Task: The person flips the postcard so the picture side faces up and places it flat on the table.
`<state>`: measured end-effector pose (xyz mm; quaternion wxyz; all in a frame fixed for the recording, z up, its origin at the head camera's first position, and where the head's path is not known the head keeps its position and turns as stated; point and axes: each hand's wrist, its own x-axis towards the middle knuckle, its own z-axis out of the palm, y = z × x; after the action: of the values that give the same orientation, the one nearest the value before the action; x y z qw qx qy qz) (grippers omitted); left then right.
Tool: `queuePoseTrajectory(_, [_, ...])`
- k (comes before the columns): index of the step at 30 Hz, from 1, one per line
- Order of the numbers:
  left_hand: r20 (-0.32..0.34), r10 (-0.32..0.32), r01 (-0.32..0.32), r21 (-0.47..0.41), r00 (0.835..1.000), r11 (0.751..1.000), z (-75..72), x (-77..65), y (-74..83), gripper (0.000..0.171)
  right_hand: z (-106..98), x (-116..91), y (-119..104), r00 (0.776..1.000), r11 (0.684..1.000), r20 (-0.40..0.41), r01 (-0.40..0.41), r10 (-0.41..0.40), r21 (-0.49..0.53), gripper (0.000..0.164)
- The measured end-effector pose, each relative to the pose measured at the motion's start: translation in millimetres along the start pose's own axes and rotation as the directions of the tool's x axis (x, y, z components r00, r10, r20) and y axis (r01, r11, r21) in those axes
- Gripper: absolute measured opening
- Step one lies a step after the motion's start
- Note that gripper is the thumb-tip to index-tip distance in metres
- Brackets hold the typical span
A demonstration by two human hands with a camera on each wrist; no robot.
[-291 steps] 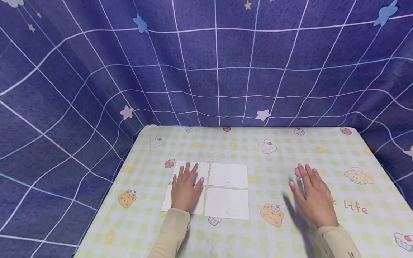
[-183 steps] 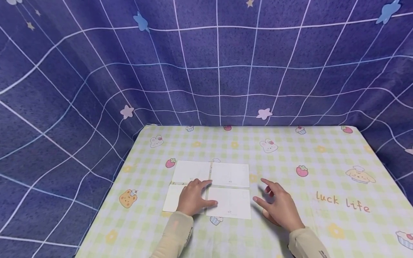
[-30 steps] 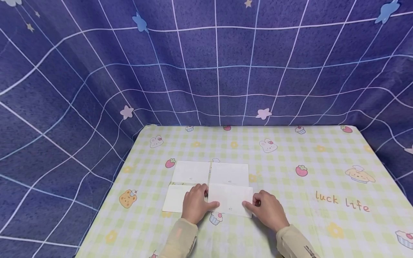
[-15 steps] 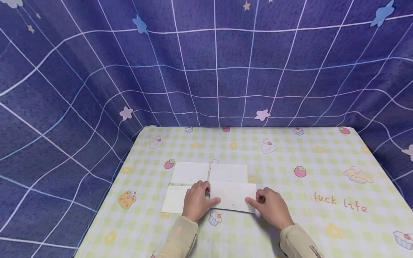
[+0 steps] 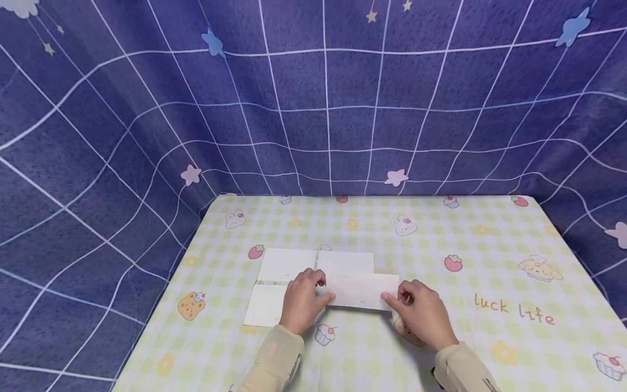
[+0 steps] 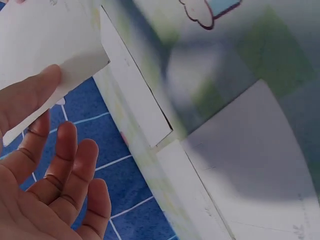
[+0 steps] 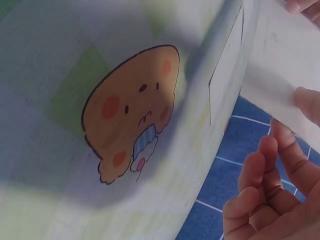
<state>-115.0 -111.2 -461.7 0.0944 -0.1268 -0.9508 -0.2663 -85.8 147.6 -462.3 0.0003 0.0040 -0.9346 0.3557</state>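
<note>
A white postcard [image 5: 360,291] with faint print is held up off the table, tilted, by its two short sides. My left hand [image 5: 305,300] pinches its left end, thumb on the near face and a finger behind, as the left wrist view shows with the postcard [image 6: 45,35] at its upper left. At the other end my right hand [image 5: 425,314] pinches it the same way. Three more postcards lie flat: one back left [image 5: 288,263], one back right [image 5: 346,261] partly hidden by the raised one, and one front left [image 5: 263,305] partly under my left hand.
A checked tablecloth [image 5: 210,348] printed with cartoon animals, cupcakes and strawberries covers the table. Beyond the far edge and along the left hangs a blue curtain [image 5: 352,125] with a white grid and stars.
Both hands have raised the front right postcard from its place in the two-by-two layout. Over the last second it has moved up and slightly right, and tilted more.
</note>
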Motion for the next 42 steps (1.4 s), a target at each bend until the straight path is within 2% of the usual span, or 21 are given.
queuePoseTrajectory(5, [-0.041, 0.039, -0.040, -0.016, 0.998, 0.999, -1.5, 1.8, 3.8, 0.024, -4, -3, 2, 0.999, 1.000, -0.037, 0.002, -0.002, 0.022, 0.037])
queuePoseTrajectory(9, [-0.074, 0.062, -0.067, -0.073, 0.995, 0.995, -0.4, 2.5, 5.3, 0.020, -4, -5, 4, 0.996, 0.999, -0.086, 0.036, -0.033, 0.036, 0.032])
queuePoseTrajectory(14, [-0.117, 0.081, -0.096, -0.129, 0.990, 0.987, 1.7, 1.1, 5.5, 0.033, 0, -7, 8, 0.982, 0.994, -0.173, 0.089, -0.077, 0.061, 0.024])
queuePoseTrajectory(17, [-0.152, 0.089, -0.111, -0.141, 0.984, 0.984, 2.4, 0.7, 5.6, 0.039, 1, -8, 10, 0.978, 0.994, -0.199, 0.076, -0.060, 0.074, 0.015])
queuePoseTrajectory(19, [-0.173, 0.089, -0.116, -0.149, 0.981, 0.982, 2.8, 1.0, 6.0, 0.041, 2, -9, 10, 0.982, 0.994, -0.187, 0.054, -0.036, 0.095, 0.010])
queuePoseTrajectory(23, [-0.201, 0.087, -0.118, -0.149, 0.976, 0.982, 3.3, 1.5, 7.2, 0.045, 3, -11, 10, 0.993, 0.982, -0.113, 0.009, 0.012, 0.189, 0.037])
queuePoseTrajectory(25, [-0.207, 0.087, -0.118, -0.143, 0.974, 0.983, 3.8, 1.5, 7.7, 0.046, 4, -11, 9, 0.996, 0.969, -0.082, -0.008, 0.029, 0.247, 0.046])
queuePoseTrajectory(28, [-0.219, 0.101, -0.131, -0.128, 0.971, 0.983, 4.3, 1.1, 8.2, 0.046, 5, -12, 9, 0.998, 0.953, -0.053, -0.012, 0.029, 0.303, 0.052])
queuePoseTrajectory(31, [-0.228, 0.130, -0.158, -0.109, 0.965, 0.981, 5.7, 0.3, 7.2, 0.045, 5, -12, 9, 0.998, 0.933, -0.007, -0.053, 0.059, 0.355, 0.058])
queuePoseTrajectory(36, [-0.236, 0.170, -0.192, -0.074, 0.957, 0.979, 8.0, -1.2, 4.9, 0.043, 3, -13, 8, 0.994, 0.893, 0.045, -0.107, 0.097, 0.437, 0.055])
queuePoseTrajectory(42, [-0.224, 0.140, -0.160, -0.077, 0.964, 0.984, 7.2, -1.9, 4.8, 0.042, 4, -14, 11, 0.999, 0.874, -0.031, 0.005, 0.012, 0.487, 0.037])
